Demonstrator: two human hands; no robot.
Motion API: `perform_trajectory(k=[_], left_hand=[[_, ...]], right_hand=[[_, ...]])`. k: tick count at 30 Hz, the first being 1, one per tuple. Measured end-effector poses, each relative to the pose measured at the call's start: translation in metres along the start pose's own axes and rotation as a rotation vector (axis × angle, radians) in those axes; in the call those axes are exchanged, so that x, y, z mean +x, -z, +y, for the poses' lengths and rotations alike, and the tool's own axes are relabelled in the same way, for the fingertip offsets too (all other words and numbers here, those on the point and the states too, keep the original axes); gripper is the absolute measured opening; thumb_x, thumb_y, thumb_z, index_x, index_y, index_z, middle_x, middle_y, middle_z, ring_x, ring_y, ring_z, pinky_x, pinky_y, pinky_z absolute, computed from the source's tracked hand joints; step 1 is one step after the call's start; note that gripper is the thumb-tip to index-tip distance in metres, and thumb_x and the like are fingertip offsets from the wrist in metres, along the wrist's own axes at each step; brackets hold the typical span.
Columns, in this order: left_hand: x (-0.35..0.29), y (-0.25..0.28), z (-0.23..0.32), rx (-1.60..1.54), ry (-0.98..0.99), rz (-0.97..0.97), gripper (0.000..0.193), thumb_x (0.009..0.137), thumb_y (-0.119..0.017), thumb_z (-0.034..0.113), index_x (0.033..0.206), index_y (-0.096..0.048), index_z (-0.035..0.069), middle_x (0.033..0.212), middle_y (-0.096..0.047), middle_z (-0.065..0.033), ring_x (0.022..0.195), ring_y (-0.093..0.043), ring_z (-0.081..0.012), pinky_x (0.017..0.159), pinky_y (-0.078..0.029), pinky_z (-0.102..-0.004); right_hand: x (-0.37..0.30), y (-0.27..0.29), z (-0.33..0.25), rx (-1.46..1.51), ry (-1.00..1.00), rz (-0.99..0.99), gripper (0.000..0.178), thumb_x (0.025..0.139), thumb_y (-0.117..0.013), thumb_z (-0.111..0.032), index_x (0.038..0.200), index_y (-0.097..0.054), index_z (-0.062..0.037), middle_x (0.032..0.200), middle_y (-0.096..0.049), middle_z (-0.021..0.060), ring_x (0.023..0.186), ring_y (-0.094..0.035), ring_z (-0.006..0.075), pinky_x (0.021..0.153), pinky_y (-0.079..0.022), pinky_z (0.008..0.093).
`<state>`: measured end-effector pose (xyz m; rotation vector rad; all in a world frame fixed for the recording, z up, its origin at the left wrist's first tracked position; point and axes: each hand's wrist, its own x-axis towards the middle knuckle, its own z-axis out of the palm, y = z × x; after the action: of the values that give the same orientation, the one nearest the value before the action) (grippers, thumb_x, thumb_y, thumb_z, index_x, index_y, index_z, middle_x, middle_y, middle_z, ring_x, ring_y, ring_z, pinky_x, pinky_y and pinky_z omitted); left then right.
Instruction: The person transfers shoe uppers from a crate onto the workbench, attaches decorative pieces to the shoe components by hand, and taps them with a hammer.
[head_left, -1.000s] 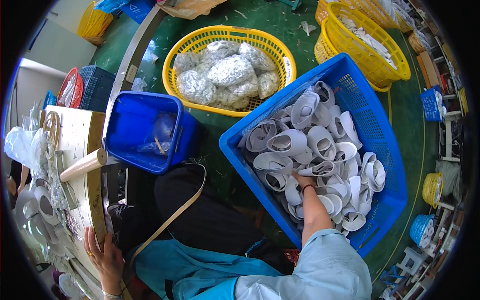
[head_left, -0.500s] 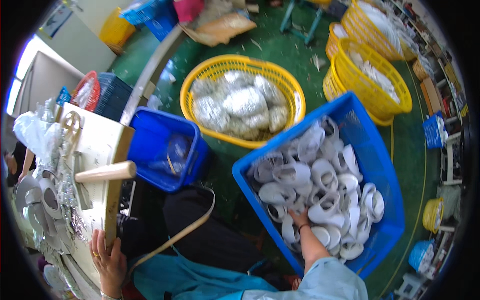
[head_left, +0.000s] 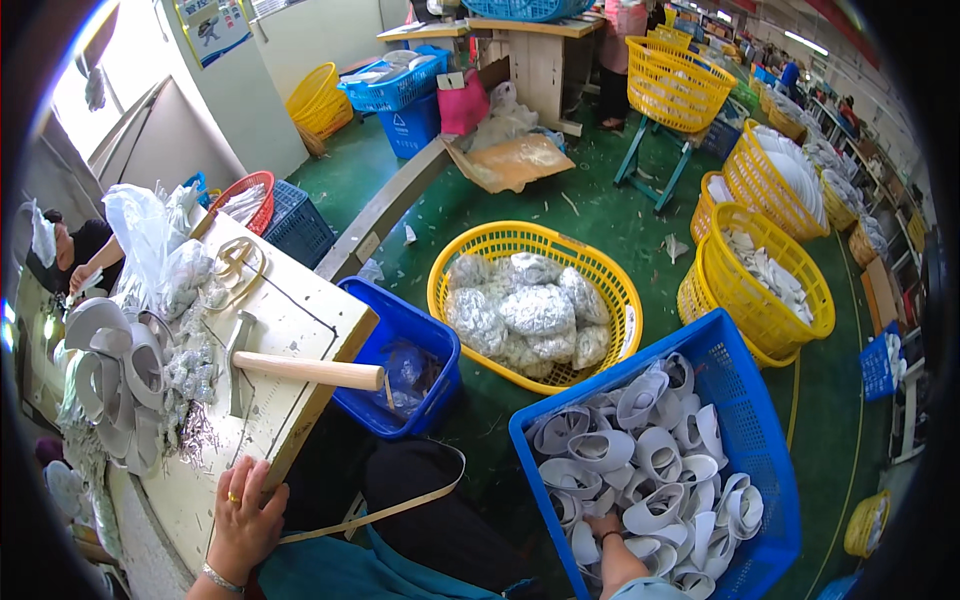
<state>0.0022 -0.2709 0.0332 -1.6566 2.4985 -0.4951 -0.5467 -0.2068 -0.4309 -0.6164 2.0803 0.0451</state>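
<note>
My left hand (head_left: 248, 515), with a ring on one finger, lies over the near corner of the worktable (head_left: 295, 330), fingers stretched out and holding nothing. My right hand (head_left: 600, 527) reaches down into a large blue basket (head_left: 775, 440) of curved white shoe uppers (head_left: 655, 505). It touches the uppers, but its fingertips are hidden among them. A hammer (head_left: 310, 368) with a pale wooden handle lies on the worktable, the handle sticking out past the edge. More white uppers (head_left: 115, 380) are heaped at the table's left, beside scattered nails (head_left: 198, 435).
A yellow basket (head_left: 640, 320) of plastic-wrapped bundles stands ahead on the green floor, with a blue bin (head_left: 450, 385) at its left. Yellow baskets (head_left: 820, 310) line the right. A beige strap (head_left: 400, 508) crosses my lap. Another person (head_left: 90, 250) is at the table's far left.
The view has tilted upward, so everything sits lower in the picture and more of the room shows. Both hands stay where they were, on the table corner and in the basket.
</note>
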Motion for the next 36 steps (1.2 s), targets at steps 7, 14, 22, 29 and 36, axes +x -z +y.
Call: perform_trajectory(k=[7, 14, 22, 29, 36], left_hand=[[-0.006, 0.003, -0.004, -0.092, -0.011, 0.017, 0.044, 0.061, -0.066, 0.008, 0.105, -0.062, 0.01, 0.136, -0.043, -0.0174, 0.129, -0.04, -0.0385, 0.104, -0.035, -0.0532], [-0.009, 0.01, -0.006, -0.146, -0.009, 0.052, 0.047, 0.06, -0.07, 0.009, 0.106, -0.063, 0.01, 0.137, -0.044, -0.0152, 0.129, -0.041, -0.0365, 0.105, -0.035, -0.0507], [-0.017, 0.008, -0.008, -0.177, -0.029, 0.155, 0.044, 0.061, -0.07, 0.01, 0.105, -0.064, 0.008, 0.139, -0.045, -0.014, 0.127, -0.045, -0.0334, 0.102, -0.038, -0.0454], [-0.028, 0.005, -0.011, -0.215, -0.032, 0.191, 0.042, 0.065, -0.071, 0.013, 0.106, -0.063, 0.008, 0.142, -0.044, -0.0134, 0.13, -0.043, -0.033, 0.103, -0.037, -0.0437], [-0.04, 0.001, -0.009, -0.202, -0.031, 0.215, 0.04, 0.066, -0.071, 0.015, 0.105, -0.063, 0.008, 0.143, -0.042, -0.014, 0.132, -0.041, -0.0323, 0.103, -0.036, -0.044]], right_hand=[[-0.025, 0.037, 0.006, 0.189, 0.241, 0.077, 0.051, 0.072, -0.079, -0.034, 0.103, -0.067, 0.005, 0.101, -0.07, 0.0193, 0.09, -0.068, 0.0284, 0.081, -0.052, 0.0378], [-0.109, 0.128, -0.034, 0.361, 0.358, 0.041, 0.043, 0.074, -0.08, -0.036, 0.091, -0.07, 0.0019, 0.081, -0.069, 0.007, 0.07, -0.064, 0.0166, 0.063, -0.052, 0.0327], [-0.162, 0.209, -0.007, 0.374, 0.421, 0.313, 0.048, 0.076, -0.079, -0.038, 0.098, -0.069, 0.0039, 0.09, -0.069, 0.0088, 0.078, -0.065, 0.0162, 0.068, -0.053, 0.0315], [-0.206, 0.254, -0.012, 0.389, 0.643, 0.441, 0.042, 0.079, -0.076, -0.034, 0.098, -0.07, 0.0028, 0.089, -0.07, 0.0072, 0.079, -0.065, 0.0148, 0.07, -0.052, 0.0313], [-0.256, 0.3, -0.045, 0.471, 0.783, 0.51, 0.032, 0.08, -0.077, -0.024, 0.094, -0.069, 0.004, 0.087, -0.069, 0.0053, 0.073, -0.063, 0.0127, 0.064, -0.05, 0.029]])
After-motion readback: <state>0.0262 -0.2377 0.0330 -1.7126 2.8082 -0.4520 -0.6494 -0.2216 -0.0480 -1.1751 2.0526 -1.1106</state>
